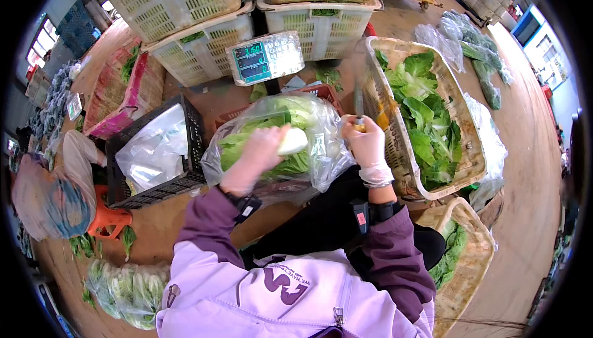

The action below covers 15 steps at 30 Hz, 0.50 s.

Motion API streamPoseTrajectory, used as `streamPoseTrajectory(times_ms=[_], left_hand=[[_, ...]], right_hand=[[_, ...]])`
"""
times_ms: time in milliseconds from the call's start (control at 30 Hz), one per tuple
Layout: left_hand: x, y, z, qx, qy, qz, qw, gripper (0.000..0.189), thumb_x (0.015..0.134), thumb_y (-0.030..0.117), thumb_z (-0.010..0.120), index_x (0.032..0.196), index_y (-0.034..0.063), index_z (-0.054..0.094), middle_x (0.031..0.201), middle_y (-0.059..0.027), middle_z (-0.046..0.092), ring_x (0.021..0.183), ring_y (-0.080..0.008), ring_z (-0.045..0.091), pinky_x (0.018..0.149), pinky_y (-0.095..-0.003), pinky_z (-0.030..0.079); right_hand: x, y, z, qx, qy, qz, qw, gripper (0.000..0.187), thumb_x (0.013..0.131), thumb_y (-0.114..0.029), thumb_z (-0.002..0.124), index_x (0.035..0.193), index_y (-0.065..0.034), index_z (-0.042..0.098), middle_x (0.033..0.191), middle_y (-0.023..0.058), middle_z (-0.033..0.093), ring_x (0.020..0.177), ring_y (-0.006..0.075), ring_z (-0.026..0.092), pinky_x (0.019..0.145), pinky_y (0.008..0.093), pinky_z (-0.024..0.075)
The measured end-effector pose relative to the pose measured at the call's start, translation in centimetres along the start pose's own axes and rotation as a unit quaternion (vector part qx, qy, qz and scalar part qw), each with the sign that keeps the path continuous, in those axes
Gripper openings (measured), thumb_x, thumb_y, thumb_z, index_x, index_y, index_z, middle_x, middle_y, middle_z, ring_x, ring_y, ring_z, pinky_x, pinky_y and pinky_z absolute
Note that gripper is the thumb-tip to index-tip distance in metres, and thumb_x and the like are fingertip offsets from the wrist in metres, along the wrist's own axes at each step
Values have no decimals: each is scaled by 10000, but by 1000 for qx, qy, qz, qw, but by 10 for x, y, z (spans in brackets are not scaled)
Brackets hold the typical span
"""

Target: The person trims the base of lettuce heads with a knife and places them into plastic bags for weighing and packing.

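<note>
My left hand (261,152), blurred by motion, grips a head of leafy greens with a pale, thick stem end (293,142). It is over a clear plastic bag (326,141) that holds green leafy heads (234,151). In a thin translucent glove, my right hand (368,143) is closed around the handle of a knife (358,99). The blade points up and away from me, beside the wall of a large cream plastic crate (438,192). Loose green leaves (424,111) lie inside that crate. Part of a red crate (324,91) shows behind the bag.
A digital scale display (265,57) stands beyond the bag, before stacked slatted crates (319,27). To my left, a black crate (157,199) holds clear plastic bags (155,141). Near it are an orange stool (109,220) and bagged greens (129,291). Another cream crate (477,254) is at my right.
</note>
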State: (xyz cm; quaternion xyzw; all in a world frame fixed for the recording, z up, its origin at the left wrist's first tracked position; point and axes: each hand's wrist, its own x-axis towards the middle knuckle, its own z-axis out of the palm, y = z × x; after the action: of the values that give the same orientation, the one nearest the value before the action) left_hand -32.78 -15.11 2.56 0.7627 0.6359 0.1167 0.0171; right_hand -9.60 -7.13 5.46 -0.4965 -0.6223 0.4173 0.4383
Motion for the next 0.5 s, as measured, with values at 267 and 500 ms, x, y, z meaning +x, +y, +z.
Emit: streamPoseTrajectory(times_ms=[267, 500], left_hand=[[111, -1, 129, -199, -108, -6, 974, 318, 780, 338, 597, 966, 82, 625, 936, -172, 639, 853, -325, 615, 685, -401, 487], [174, 49, 122, -187, -195, -111, 956, 306, 774, 303, 567, 927, 49, 643, 933, -192, 643, 855, -348, 622, 715, -419, 494]], right_hand=[[-39, 5, 1, -88, -2, -76, 993, 465, 727, -148, 733, 1134, -8, 558, 875, 29, 624, 699, 66, 561, 610, 208, 472], [-51, -15, -65, 333, 72, 148, 929, 375, 843, -189, 616, 1179, -36, 546, 940, 51, 641, 681, 97, 616, 468, 186, 425]])
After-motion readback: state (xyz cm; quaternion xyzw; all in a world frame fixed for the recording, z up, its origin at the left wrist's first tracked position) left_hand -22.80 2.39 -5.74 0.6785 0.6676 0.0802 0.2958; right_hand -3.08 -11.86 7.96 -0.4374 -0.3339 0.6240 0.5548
